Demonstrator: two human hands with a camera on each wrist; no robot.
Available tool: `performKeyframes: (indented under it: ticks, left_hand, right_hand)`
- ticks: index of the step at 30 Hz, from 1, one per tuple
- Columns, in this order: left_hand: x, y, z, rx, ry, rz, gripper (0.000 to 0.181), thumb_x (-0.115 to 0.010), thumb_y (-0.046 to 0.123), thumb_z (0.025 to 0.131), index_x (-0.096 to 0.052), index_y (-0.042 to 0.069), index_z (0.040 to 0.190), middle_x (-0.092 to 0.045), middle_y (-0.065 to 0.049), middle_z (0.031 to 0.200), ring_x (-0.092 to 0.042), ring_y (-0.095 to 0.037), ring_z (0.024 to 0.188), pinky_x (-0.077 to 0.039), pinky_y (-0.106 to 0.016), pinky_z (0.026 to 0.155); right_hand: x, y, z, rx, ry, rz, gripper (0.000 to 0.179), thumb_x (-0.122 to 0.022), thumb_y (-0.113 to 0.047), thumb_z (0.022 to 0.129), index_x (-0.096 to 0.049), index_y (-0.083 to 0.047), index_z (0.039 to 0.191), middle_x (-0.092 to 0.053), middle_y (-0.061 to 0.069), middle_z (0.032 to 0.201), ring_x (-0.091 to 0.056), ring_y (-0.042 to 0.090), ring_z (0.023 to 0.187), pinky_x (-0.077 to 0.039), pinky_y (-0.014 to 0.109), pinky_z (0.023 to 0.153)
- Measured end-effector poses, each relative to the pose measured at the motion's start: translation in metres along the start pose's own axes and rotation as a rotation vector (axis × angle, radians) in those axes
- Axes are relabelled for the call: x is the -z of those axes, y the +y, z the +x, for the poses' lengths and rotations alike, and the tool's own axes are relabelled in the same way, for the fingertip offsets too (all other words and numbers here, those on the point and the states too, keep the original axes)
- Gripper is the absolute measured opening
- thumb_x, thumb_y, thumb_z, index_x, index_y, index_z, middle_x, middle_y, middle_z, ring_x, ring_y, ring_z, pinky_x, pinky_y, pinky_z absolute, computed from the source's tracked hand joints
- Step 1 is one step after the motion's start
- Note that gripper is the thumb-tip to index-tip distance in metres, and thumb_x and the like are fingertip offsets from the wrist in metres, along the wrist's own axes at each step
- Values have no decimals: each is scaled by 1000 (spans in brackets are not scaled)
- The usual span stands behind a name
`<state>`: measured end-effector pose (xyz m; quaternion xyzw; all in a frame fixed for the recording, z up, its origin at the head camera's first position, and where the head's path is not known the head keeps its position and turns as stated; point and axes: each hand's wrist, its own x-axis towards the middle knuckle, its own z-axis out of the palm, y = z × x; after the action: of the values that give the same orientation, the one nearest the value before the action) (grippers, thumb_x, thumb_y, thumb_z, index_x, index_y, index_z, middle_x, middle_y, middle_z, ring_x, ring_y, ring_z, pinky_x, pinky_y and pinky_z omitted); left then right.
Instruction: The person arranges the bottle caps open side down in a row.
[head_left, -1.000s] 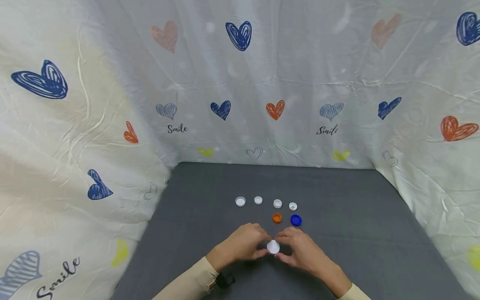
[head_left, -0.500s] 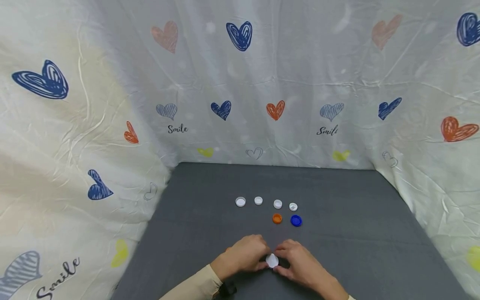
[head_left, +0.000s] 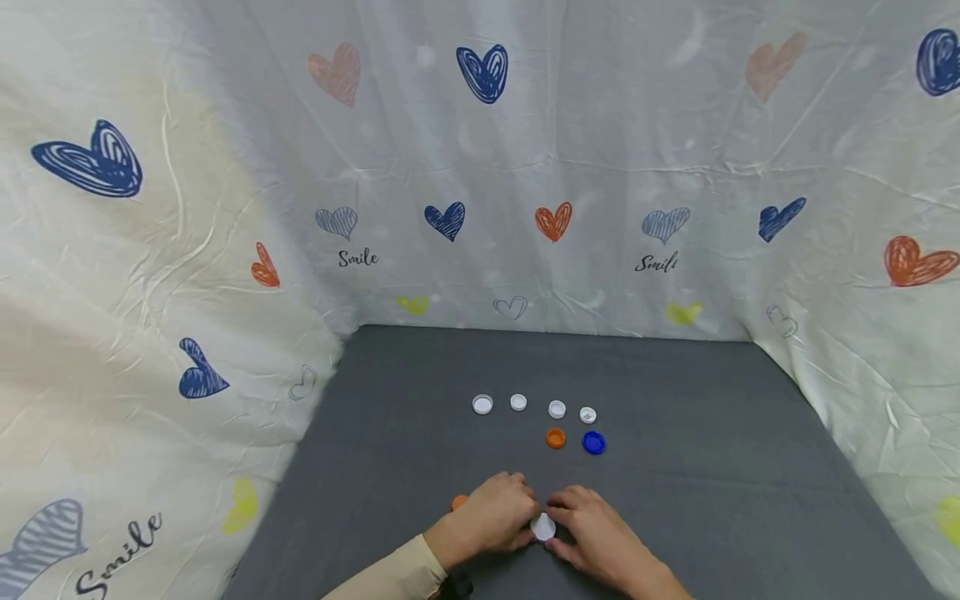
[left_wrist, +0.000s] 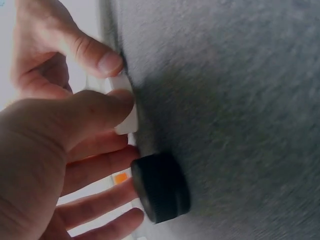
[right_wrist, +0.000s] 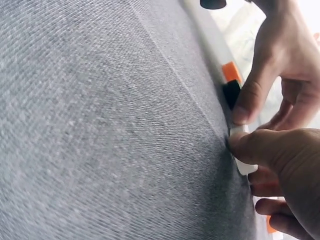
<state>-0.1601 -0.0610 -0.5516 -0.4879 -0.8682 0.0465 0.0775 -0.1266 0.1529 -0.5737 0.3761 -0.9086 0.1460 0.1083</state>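
Between both hands, a white cap with a pointed top [head_left: 543,527] rests on or just above the grey cloth. My left hand [head_left: 497,510] pinches it from the left, its thumb against the cap's near side in the left wrist view. From the right, my right hand [head_left: 600,533] pinches the same cap with its thumb and fingers. A black ribbed cap [left_wrist: 162,187] stands on the cloth close to the left fingertips; the left hand hides it in the head view. Partly behind the left hand lies an orange cap [head_left: 459,502].
Beyond the hands lie an orange cap [head_left: 555,438] and a blue cap [head_left: 593,442]. Farther back several white caps [head_left: 482,404] form a row on the grey cloth [head_left: 712,458]. A white curtain with printed hearts [head_left: 420,142] encloses the back and sides.
Both hands have drawn the white pointed cap toward the person, mostly in the first half second. An orange cap has come into view beside the left hand. The other caps stay put.
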Motion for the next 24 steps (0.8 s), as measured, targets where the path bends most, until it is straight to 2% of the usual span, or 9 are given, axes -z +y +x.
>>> performKeyframes:
  ticks: [4, 8, 12, 16, 19, 24]
  left_hand:
    - [2, -5, 2, 43, -27, -46, 21, -81, 51, 76, -72, 34, 82, -66, 17, 78, -58, -8, 74, -44, -28, 63]
    - [10, -15, 6, 93, -56, -75, 25, -79, 53, 77, -75, 31, 88, -65, 14, 77, -59, -9, 76, -47, -31, 64]
    - [21, -30, 12, 135, -9, -51, 30, -77, 52, 80, -77, 28, 97, -69, 13, 84, -61, -11, 78, -49, -32, 66]
    - [31, -44, 18, 169, 47, -45, 32, -76, 50, 82, -77, 25, 102, -72, 11, 93, -64, -12, 82, -53, -34, 70]
    - [37, -53, 23, 187, 69, -54, 33, -76, 50, 83, -77, 23, 103, -72, 10, 95, -65, -12, 82, -54, -34, 71]
    - [46, -63, 34, 210, 74, -87, 36, -77, 48, 84, -76, 21, 108, -73, 9, 97, -68, -10, 86, -56, -29, 74]
  right_hand:
    - [7, 4, 1, -18, -28, 22, 36, -80, -39, 83, -77, -12, 107, -69, -2, 111, -62, 15, 105, -54, 40, 90]
    - [20, 15, 7, -32, -15, 23, 36, -81, -37, 82, -76, -11, 106, -69, -1, 112, -62, 15, 105, -53, 40, 90]
    - [32, 31, 14, -39, 46, -32, 38, -83, -37, 80, -77, -11, 106, -70, -2, 111, -63, 16, 106, -53, 40, 92]
    - [43, 45, 21, -73, 48, -73, 38, -83, -36, 80, -77, -11, 108, -70, -1, 112, -63, 18, 107, -53, 42, 93]
    - [50, 53, 27, -101, 35, -88, 39, -83, -35, 80, -76, -10, 110, -70, 0, 113, -63, 19, 107, -53, 44, 92]
    - [57, 63, 37, -110, 68, -115, 41, -85, -33, 79, -76, -9, 110, -71, 2, 113, -64, 21, 107, -53, 45, 91]
